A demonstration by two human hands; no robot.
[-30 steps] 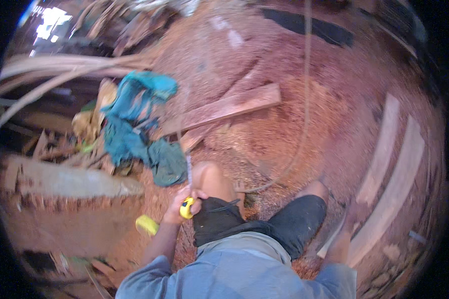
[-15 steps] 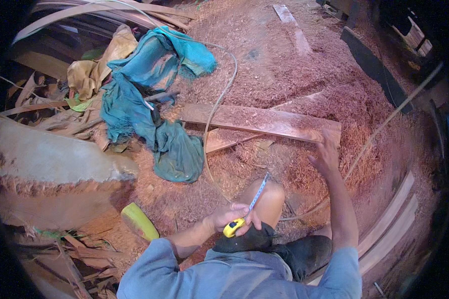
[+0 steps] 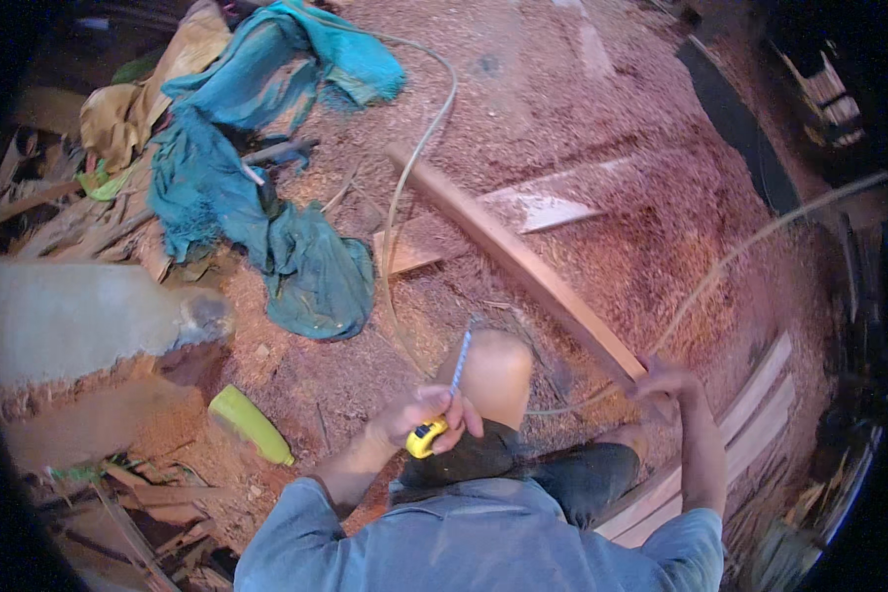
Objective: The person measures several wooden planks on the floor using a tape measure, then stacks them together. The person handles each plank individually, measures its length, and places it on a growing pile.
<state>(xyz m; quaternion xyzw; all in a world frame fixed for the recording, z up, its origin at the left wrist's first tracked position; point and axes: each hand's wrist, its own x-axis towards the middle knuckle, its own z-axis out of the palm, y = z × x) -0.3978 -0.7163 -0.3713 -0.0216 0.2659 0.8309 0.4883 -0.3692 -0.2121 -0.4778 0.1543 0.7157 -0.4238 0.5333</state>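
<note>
Wooden plank (image 3: pixel 526 264): right grip (image 3: pixel 667 380) clasps its near end; left grip (image 3: pixel 436 410) grasps yellow tape measure (image 3: pixel 423 439), blade (image 3: pixel 461 363) partly out beside bare knee (image 3: pixel 503 357); crumpled teal cloth (image 3: pixel 316 283) lies left.

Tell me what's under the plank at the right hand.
Pale board wood shows on either side of the plank, amid reddish shavings. The stretch directly beneath is covered; whether it's one board cannot be seen.

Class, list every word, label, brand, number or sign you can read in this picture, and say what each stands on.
Nothing can be read.
Tape blade, extended from the left hand: markings too small to read.
Yellow tape case: dark patch, any print too small to read.
Yellow-green container: no legible lettering.
</note>
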